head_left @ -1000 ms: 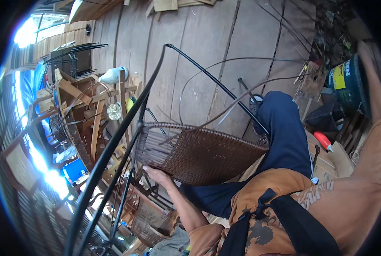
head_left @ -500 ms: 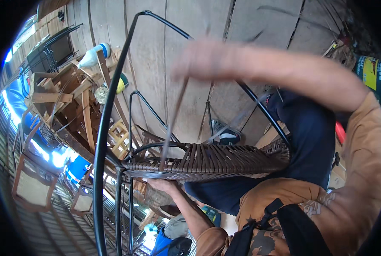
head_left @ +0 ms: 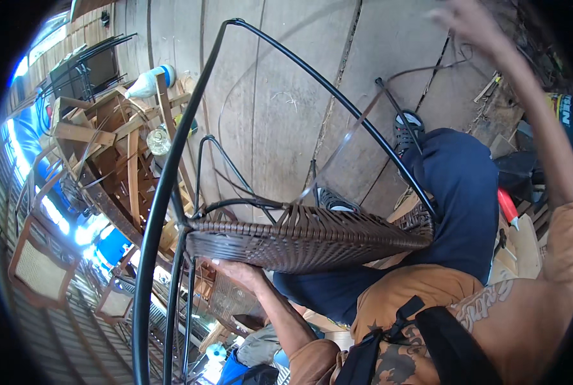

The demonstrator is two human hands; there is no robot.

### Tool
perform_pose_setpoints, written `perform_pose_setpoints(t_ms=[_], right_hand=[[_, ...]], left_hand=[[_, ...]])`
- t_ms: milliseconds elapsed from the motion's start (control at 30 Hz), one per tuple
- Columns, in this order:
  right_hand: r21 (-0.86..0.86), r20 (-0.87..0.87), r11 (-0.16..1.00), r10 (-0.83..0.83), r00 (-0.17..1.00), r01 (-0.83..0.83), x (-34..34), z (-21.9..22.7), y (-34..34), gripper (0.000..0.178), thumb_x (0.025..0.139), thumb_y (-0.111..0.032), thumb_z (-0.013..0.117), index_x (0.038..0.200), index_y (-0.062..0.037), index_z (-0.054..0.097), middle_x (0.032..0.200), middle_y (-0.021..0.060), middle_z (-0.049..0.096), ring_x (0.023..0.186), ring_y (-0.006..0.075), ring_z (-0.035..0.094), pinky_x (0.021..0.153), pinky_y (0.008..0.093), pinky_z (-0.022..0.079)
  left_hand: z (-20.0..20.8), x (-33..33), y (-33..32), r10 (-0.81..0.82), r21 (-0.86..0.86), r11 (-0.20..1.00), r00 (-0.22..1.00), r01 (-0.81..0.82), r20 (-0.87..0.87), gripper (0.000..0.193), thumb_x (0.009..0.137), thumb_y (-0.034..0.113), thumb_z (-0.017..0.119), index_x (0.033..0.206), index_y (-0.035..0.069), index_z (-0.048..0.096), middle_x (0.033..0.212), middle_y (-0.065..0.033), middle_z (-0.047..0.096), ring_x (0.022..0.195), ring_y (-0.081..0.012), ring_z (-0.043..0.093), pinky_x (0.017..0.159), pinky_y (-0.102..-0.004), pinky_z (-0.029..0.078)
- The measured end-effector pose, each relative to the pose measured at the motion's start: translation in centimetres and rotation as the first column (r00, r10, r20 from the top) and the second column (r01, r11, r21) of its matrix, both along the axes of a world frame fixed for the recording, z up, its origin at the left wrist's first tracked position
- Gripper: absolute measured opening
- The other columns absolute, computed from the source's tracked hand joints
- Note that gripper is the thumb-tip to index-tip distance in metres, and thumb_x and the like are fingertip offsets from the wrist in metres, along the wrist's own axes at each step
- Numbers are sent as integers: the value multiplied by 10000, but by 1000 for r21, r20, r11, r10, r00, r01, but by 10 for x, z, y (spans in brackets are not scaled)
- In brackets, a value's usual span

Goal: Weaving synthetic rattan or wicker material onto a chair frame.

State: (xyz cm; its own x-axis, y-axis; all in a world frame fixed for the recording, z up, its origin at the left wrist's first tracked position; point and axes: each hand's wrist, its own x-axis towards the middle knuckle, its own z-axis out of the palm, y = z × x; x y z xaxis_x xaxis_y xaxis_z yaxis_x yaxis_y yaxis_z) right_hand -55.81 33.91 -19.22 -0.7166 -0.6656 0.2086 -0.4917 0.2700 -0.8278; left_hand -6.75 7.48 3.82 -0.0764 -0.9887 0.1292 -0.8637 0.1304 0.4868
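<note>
A dark brown woven panel [head_left: 312,247] on a black tubular frame [head_left: 338,94] lies across my lap, seen nearly edge-on. My left hand [head_left: 238,273] is under the panel's left end, close to the frame joint, its fingers mostly hidden by the weave. Up at the far right, my right hand [head_left: 472,25] is raised with the arm stretched out, blurred by motion. A long, flat brown strand [head_left: 339,152] runs from the panel's upper edge, past the frame tube, up towards my right hand. Whether the fingers grip it cannot be made out.
Wooden furniture parts [head_left: 87,135] and a white bottle with a blue base [head_left: 150,82] stand at the left. A red-tipped tube [head_left: 508,206] lies beside my right knee, near a dark printed container [head_left: 565,115]. Plank flooring [head_left: 280,122] spreads beyond the frame.
My right hand has swung from above the panel out to the far upper right. The strand now stretches that way. The panel has tilted, showing more of its underside; my left hand stays beneath it.
</note>
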Motion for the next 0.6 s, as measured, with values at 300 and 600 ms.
perform_pose_setpoints(t_ms=[300,600], right_hand=[[-133,134,537,843,521,-833,222,121,-171,372,834,-324,549,982,16,585,924,164,626,848,252,606,706,362,477],[-410,610,905,181,772,112,31,57,-24,109,716,-65,568,814,-35,605,712,27,499,668,155,518,562,248,458]], left_hand=[[-2,24,-12,-100,-162,982,995,99,0,536,961,340,244,1094,-136,452,1090,-265,518,997,-326,475,900,-363,342],[32,31,14,-131,-162,975,981,154,142,422,920,190,370,1209,-117,355,1212,-266,423,1127,-326,414,977,-360,283]])
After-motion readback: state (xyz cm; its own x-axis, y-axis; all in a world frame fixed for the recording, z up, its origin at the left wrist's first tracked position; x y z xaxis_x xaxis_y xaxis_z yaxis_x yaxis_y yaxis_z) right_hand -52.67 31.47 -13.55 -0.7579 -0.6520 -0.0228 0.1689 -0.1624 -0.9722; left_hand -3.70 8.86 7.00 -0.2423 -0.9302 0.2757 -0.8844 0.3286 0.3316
